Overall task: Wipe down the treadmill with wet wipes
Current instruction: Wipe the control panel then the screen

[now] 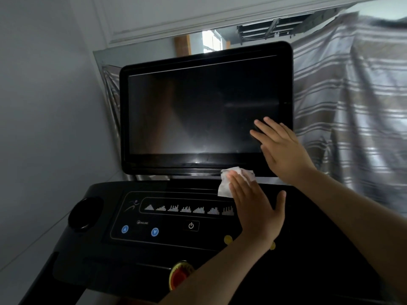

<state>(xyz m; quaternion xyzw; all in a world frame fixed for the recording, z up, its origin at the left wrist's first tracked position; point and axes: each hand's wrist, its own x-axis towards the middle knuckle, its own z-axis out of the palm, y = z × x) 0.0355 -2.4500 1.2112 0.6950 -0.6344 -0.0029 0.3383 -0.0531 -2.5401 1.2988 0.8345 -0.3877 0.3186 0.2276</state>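
Wet wipe (229, 183) is pressed under the flat, straight fingers of the left hand (255, 208) at the treadmill screen (198, 113) lower bezel, whose long axis runs leftward, while the right hand (279, 146), fingers flat, is braced on the screen's right corner.

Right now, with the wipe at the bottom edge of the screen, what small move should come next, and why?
Probably slide the left hand leftward, dragging the wet wipe along the screen's lower frame. The wipe lies near its right end, and the right hand rests flat on the screen.
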